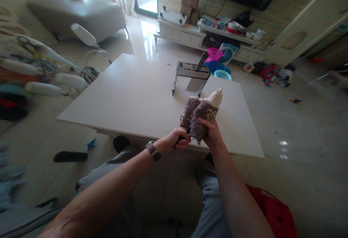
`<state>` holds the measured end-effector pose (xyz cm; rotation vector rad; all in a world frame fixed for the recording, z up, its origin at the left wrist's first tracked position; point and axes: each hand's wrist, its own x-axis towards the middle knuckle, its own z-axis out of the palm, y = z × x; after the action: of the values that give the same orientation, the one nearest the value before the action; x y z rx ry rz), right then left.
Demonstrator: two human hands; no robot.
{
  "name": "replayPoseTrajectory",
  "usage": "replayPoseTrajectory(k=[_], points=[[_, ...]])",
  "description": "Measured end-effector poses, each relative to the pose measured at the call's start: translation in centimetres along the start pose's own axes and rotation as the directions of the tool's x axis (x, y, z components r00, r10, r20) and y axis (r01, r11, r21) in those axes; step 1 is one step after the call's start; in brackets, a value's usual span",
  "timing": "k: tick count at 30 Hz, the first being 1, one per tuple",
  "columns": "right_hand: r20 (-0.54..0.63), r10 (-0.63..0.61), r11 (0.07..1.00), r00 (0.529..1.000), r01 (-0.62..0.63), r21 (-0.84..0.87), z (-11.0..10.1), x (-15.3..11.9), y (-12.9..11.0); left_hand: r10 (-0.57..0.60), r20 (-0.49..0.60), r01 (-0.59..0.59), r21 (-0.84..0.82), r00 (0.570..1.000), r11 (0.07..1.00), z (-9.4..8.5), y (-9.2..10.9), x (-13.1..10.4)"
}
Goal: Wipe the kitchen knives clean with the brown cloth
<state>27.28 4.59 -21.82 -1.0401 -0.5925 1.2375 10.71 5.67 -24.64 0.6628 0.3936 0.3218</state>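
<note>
Brown patterned cloth [199, 118]: was bunched into a thick bundle above the near edge of the worktop [130, 96], right of centre; whether its underside touched the surface could not be told.
Long axis of the bundle: ran slantwise from low by the left hand [181, 138] to high on the right.
Cream end: pointed away from the person, towards the worktop's far right, with a small metallic tip [220, 89] just past it.
Black handle [188, 129]: lay at the bundle's lower left; its link to the tip was hidden by cloth.
Left hand: fingers were curled tight around the handle, beneath a wrist watch [153, 151].
Right hand [213, 133]: gripped the cloth from the right, thumb across its top.
Rack [187, 66]: stood on the worktop beyond the bundle, a black bar [200, 64] slanting up from it.
</note>
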Motion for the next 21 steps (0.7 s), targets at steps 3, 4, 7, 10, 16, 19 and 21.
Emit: replayPoseTrajectory(k=[3,4,7,10,16,19,21], points=[[-0.004,-0.002,1.000,1.000,0.002,0.003,-0.05,-0.01,-0.13,0.006,0.000,-0.006,0.012,1.000,1.000,0.26,-0.02,0.18],[-0.003,-0.005,1.000,1.000,0.005,0.002,-0.05,-0.02,-0.16,0.007,-0.004,-0.007,0.015,1.000,1.000,0.30,-0.06,0.22],[0.000,-0.009,1.000,1.000,0.009,-0.006,-0.06,-0.09,-0.19,0.011,-0.007,-0.011,0.030,1.000,0.999,0.24,-0.23,0.24],[0.007,-0.011,1.000,1.000,0.011,-0.018,-0.10,-0.15,-0.17,0.010,0.009,-0.011,0.056,1.000,0.998,0.03,-0.44,0.20],[0.002,0.008,0.999,1.000,-0.008,-0.036,-0.16,0.03,0.14,0.015,0.002,-0.015,0.058,1.000,0.998,0.02,-0.31,0.09],[0.015,0.006,1.000,1.000,-0.006,-0.024,-0.07,0.21,0.36,0.010,-0.002,-0.010,0.053,1.000,0.999,0.13,-0.07,0.03],[0.013,0.005,1.000,1.000,-0.005,-0.015,-0.03,0.28,0.46,0.005,-0.006,-0.004,0.053,1.000,0.999,0.16,0.00,0.02]])
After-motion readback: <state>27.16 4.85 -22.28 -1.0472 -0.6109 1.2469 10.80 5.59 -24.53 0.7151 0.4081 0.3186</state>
